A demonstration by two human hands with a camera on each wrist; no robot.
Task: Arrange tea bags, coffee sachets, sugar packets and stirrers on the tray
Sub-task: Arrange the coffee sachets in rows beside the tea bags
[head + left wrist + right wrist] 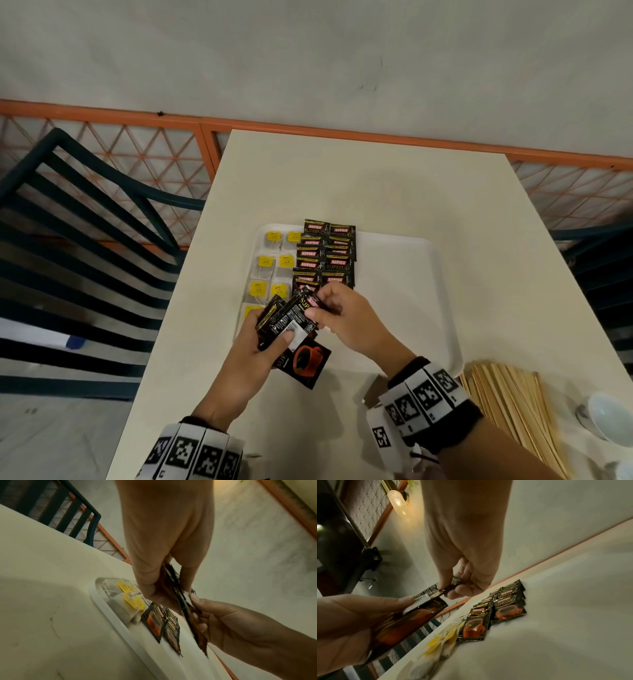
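A white tray lies on the cream table. Tea bags with yellow tags fill its left side in two columns. Beside them lie two columns of black coffee sachets, overlapping. Above the tray's near left corner my left hand grips a fanned bundle of black sachets. My right hand pinches the top end of one sachet in that bundle. The right wrist view shows the right hand's thumb and fingers closed on the sachet's end, with the left hand below.
A pile of wooden stirrers lies on the table to the right of the tray's near corner, next to a white cup. A dark slatted chair stands left of the table. The tray's right half is bare.
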